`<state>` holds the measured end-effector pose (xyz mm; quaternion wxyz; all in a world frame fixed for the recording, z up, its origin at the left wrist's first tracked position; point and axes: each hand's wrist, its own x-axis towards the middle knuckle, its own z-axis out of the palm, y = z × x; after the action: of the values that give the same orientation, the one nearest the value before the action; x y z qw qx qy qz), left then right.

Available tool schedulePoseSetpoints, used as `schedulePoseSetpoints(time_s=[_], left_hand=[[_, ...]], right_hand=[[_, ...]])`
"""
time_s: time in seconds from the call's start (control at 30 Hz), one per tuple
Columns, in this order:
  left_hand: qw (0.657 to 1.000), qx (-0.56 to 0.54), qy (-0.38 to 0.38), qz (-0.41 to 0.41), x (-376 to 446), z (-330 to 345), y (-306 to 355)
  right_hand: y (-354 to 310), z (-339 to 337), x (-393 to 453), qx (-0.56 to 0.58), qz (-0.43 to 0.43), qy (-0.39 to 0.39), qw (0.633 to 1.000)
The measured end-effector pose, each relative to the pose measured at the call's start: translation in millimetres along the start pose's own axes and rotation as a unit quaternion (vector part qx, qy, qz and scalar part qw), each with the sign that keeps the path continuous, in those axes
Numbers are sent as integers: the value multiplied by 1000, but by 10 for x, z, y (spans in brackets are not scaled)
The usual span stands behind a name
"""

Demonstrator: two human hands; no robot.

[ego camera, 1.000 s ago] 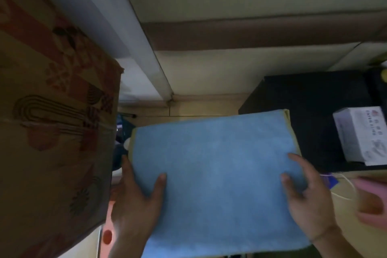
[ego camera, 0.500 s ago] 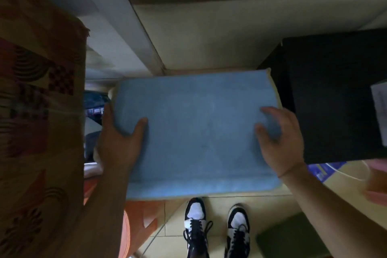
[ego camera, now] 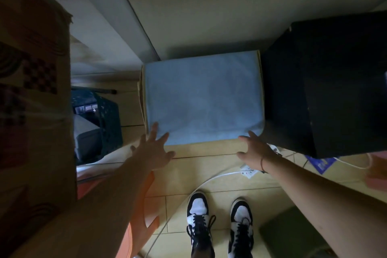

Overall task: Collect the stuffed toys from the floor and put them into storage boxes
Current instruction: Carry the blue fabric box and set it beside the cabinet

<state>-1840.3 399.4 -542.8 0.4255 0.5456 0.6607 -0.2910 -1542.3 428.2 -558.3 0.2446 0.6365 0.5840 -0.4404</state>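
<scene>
While the blue box (ego camera: pixel 203 98) sits on the tiled floor (ego camera: pixel 209 176) at centre frame, both hands reach to its near edge. It stands against the wall, between a dark crate (ego camera: pixel 106 119) at left and a black cabinet (ego camera: pixel 335 81) touching or nearly touching it at right. Its blue top looks closed, so nothing inside can be seen, and no stuffed toy is in view anywhere.

Fingers of the left hand (ego camera: pixel 151 150) are spread and straight, tips resting on the near left corner of the top. The right hand (ego camera: pixel 254 150) is likewise spread, fingers at the near right corner; whether they touch the box or hover just short of it I cannot tell. Neither hand grips anything.

My reading is that the box is being placed or squared up. To do this well, keep the palms flat and press evenly at both corners so it stays square to the wall and does not snag on the cabinet. Watch the white cable (ego camera: pixel 201 184) and power strip (ego camera: pixel 249 172) on the floor just below the right hand, and the shoes (ego camera: pixel 219 222) beside the cable at bottom centre: a step back could catch it.
</scene>
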Motion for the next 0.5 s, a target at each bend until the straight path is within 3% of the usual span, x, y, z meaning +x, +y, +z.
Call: schedulePoseSetpoints(time_s=[0.23, 0.37, 0.5], left_hand=[[999, 1, 54, -1, -113, 133, 83], [990, -68, 118, 45, -552, 427, 332], [990, -83, 86, 79, -1235, 849, 625]], right_hand=[[-81, 113, -184, 68, -9, 76, 995], [-74, 378, -670, 183, 52, 221, 957], [124, 865, -1402, 334, 116, 230, 907]])
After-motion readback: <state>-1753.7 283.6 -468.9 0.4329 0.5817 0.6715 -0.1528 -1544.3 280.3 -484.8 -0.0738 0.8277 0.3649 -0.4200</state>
